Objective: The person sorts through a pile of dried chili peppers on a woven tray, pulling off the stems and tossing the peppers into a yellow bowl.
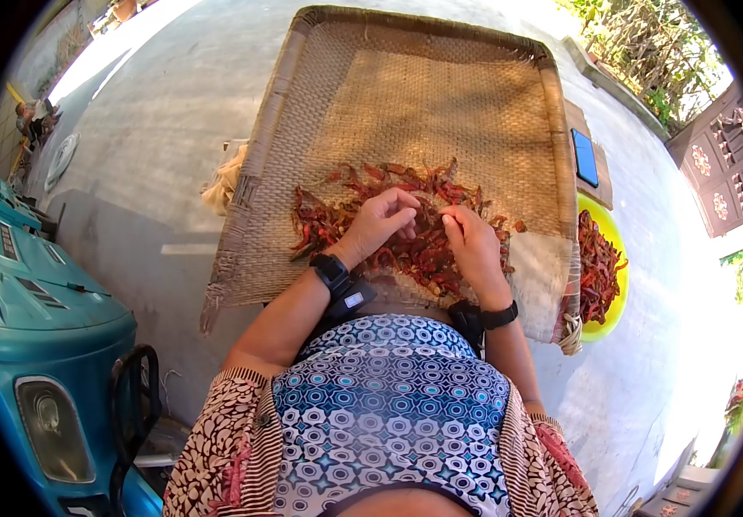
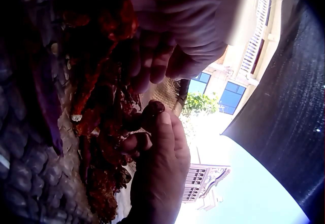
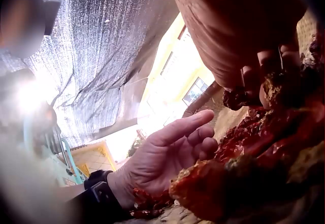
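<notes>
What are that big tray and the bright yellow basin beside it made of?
The tray looks like matte woven bamboo or cane: crisscross strips show, with a bound rim. The basin seems plastic, judging by its smooth, evenly coloured wall, though painted metal can't be ruled out.

Wrinkled red chilies (image 1: 419, 258) loosely heaped, near half of woven tray (image 1: 440, 103).

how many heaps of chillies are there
2: one heap on the woven tray, the other heap in the yellow bowl beside the tray. Others may be hidden.
</notes>
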